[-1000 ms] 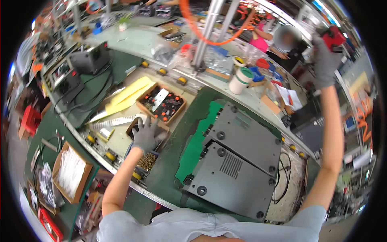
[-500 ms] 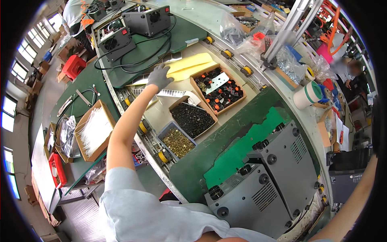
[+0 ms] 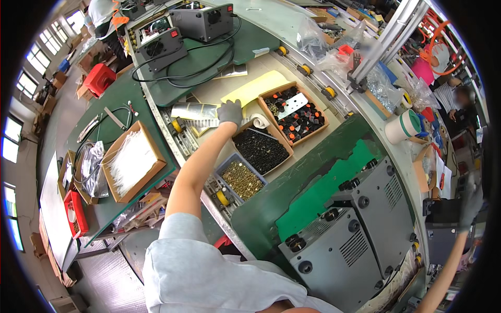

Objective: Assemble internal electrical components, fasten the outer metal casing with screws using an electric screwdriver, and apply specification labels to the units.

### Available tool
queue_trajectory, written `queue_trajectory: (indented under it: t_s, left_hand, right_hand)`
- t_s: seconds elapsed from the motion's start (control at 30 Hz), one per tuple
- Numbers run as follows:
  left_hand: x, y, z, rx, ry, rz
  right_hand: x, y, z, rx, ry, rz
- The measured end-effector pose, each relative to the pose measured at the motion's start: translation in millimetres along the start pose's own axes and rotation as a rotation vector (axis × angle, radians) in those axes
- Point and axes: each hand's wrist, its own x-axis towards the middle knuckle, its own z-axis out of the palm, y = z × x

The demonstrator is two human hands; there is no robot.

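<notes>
My left hand [image 3: 229, 111], in a grey glove, reaches forward across the bench. It rests at the edge of a yellow sheet [image 3: 254, 86], beside silvery strips [image 3: 195, 110] and a small white roll [image 3: 259, 121]. Just right of it are a cardboard box of black and orange knobs [image 3: 295, 111], a box of black screws [image 3: 261, 150] and a tray of brass screws [image 3: 241, 180]. My right hand [image 3: 470, 201], also gloved and blurred, is at the far right edge against a dark box [image 3: 443, 214]. Grey metal units [image 3: 334, 235] lie on a green mat [image 3: 313, 195] between my arms.
Two dark electronic units [image 3: 204, 21] with black cables stand at the back. A cardboard box of white ties [image 3: 133, 161] and a red bin [image 3: 75, 213] sit to the left. A large tape roll [image 3: 402, 128] and plastic bags are at the right. Another person [image 3: 462, 99] works beyond.
The view has swung left and down. My left hand has stayed at the strips by the yellow sheet, shifting slightly. My right arm has come down from high up to the lower right edge.
</notes>
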Motion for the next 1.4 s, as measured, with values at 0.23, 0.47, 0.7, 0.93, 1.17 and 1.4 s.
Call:
queue_trajectory:
  t_s: [0.23,0.47,0.7,0.93,1.17,1.4]
  left_hand:
    - [-26,-41,-62,-0.785,0.336,-0.292]
    - [-111,-3,-149,-1.22,0.588,0.238]
    - [-237,108,-242,-0.613,0.93,1.077]
    - [-295,152,-261,-0.713,0.889,1.476]
    - [-149,35,-169,-0.421,0.597,0.75]
    - [14,-60,-56,-0.148,-0.062,0.334]
  right_hand:
    - [-38,-143,-56,0.09,-0.229,-0.279]
    - [-78,-212,-96,0.612,-0.501,-0.026]
    - [-66,-295,-91,1.331,-0.673,0.669]
    - [-115,-181,-37,0.742,0.036,0.191]
    - [-367,89,-90,1.015,-0.19,1.232]
    - [-548,134,-117,0.933,-0.329,1.693]
